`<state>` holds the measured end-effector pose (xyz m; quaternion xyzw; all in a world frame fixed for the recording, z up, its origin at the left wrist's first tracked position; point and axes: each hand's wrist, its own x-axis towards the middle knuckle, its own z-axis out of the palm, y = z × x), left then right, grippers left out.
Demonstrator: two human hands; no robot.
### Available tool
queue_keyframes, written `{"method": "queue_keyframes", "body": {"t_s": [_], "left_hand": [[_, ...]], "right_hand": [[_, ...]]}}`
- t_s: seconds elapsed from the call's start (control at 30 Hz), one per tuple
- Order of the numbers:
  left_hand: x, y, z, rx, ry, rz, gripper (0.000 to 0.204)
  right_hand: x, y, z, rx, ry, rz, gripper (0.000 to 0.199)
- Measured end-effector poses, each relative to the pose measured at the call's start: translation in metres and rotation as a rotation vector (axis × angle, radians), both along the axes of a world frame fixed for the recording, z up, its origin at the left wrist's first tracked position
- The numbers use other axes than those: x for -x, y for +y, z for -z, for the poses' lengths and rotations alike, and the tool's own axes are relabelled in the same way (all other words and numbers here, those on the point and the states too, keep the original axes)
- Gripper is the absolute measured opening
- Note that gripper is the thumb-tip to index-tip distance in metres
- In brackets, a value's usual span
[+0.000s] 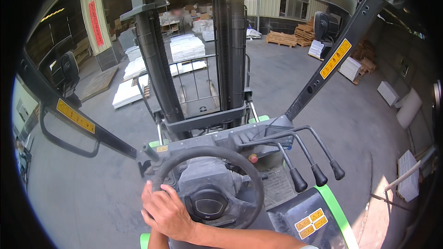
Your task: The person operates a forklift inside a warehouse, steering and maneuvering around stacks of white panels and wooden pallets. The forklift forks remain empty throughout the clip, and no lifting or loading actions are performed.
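I sit in a green and black forklift. My right hand [167,212] grips the left side of the black steering wheel [249,175], with its forearm reaching across from the lower right. A narrow strip of skin [153,240] shows just below that hand at the lower edge; I cannot tell what it belongs to. My left hand is not visible. Three black-knobbed control levers [317,174] stand to the right of the wheel, untouched. The black mast [230,55] rises straight ahead.
Stacks of white sheets [187,47] lie on the concrete yard ahead, with more white stacks [130,93] to the left. Wooden pallets [282,39] sit at the back right near a building. White bundles [409,108] line the right side. Yellow warning labels mark the cab pillars [336,57].
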<state>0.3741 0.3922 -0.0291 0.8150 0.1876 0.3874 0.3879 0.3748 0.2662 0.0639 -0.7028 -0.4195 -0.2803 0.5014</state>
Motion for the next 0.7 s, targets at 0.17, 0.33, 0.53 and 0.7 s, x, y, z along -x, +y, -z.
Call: {"method": "queue_keyframes", "body": {"t_s": [0.17,0.33,0.53,0.7], "left_hand": [[-0.001,-0.004,-0.013,-0.014,-0.01,-0.007,0.027],[-0.004,-0.016,-0.029,-0.03,-0.032,-0.023,0.025],[-0.005,-0.012,-0.016,0.039,-0.118,0.026,0.026],[-0.006,0.003,-0.002,0.071,-0.051,0.049,0.039]], "right_hand": [[-0.019,0.006,-0.021,-0.023,-0.065,0.057,0.018],[-0.045,-0.008,-0.045,-0.047,-0.017,0.136,0.014],[-0.045,-0.011,-0.047,-0.103,-0.065,0.145,0.014],[-0.055,-0.028,-0.057,-0.083,-0.062,0.204,0.013]]}}
